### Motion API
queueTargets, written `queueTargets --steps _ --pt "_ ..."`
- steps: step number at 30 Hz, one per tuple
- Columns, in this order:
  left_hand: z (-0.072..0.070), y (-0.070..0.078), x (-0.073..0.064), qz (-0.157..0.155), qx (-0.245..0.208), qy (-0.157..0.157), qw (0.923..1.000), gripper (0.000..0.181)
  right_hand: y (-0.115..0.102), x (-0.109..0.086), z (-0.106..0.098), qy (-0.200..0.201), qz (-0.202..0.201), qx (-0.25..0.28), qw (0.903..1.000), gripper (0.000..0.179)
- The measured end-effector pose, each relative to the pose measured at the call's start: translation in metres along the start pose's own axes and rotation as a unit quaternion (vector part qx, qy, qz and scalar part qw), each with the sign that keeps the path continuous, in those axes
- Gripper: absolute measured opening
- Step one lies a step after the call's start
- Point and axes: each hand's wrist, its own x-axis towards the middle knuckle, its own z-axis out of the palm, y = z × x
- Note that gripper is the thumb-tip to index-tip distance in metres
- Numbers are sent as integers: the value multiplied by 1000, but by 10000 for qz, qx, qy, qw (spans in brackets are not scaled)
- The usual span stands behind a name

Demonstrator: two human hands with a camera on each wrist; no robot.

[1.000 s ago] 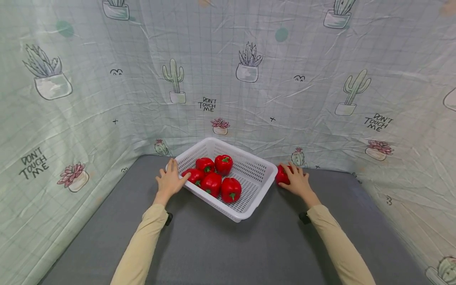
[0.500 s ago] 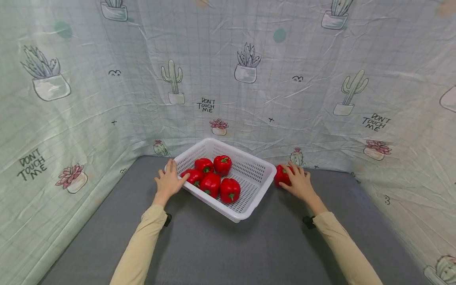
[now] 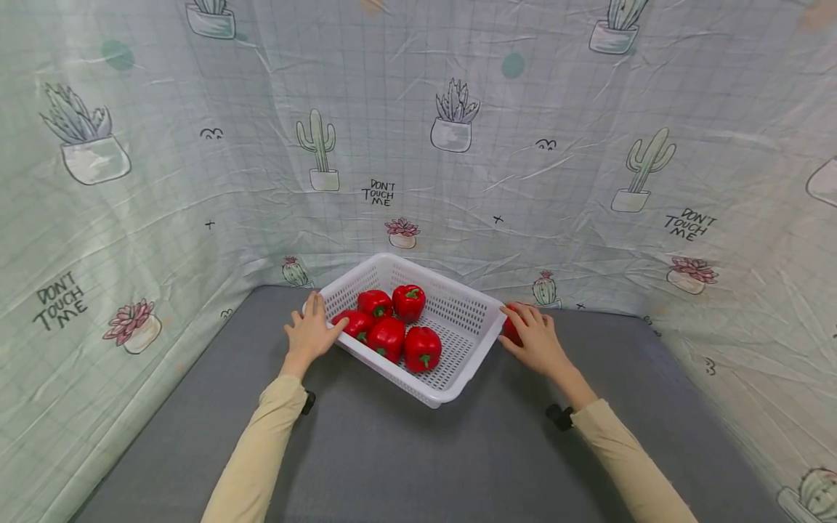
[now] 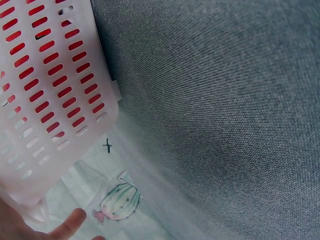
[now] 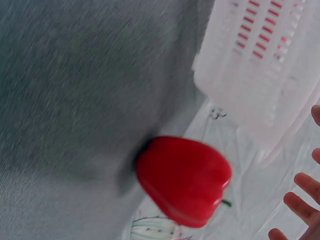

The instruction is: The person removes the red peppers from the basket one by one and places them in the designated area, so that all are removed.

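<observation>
A white perforated plastic basket [image 3: 480, 356] stands angled on the dark table, with several red bell peppers [image 3: 387, 338] grouped in its left half. My left hand [image 3: 309, 335] lies over the basket's left corner, fingers spread, thumb along the rim. To the right of the basket, another red bell pepper [image 5: 185, 180] rests on the table, its green stem pointing toward the wall side. In the head view my right hand [image 3: 535, 343] covers most of that pepper. The right wrist view shows the extended fingers [image 5: 302, 205] apart from it, near the basket's rim.
Grey cloth [image 3: 392, 465] covers the table. Behind it and on both sides hangs a pale curtain [image 3: 418, 174] printed with cactus drawings, close behind the basket. Each wrist carries a small black camera, such as the right one [image 3: 559, 417].
My right hand has shifted left from the loose pepper toward the basket's right corner. My left hand, the basket and the peppers inside stay in place.
</observation>
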Motion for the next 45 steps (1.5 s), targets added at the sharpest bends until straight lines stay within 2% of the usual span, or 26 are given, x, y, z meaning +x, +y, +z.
queueTargets --steps 5,18,31,38,45 --pt "-1 1 0 11 -22 24 10000 85 -12 3 2 -50 -124 -3 9999 55" --pt "-1 -1 -1 94 -97 34 9999 85 -41 12 4 266 -502 345 9978 53" --pt "-1 -1 -3 32 -73 14 10000 85 -80 28 17 -106 -249 519 9983 59" --pt "0 -1 -2 49 -111 47 9999 85 -96 38 29 -383 -231 681 9967 59" --pt "0 -1 -1 35 -149 34 9999 84 -107 51 40 -447 -319 633 9965 58"
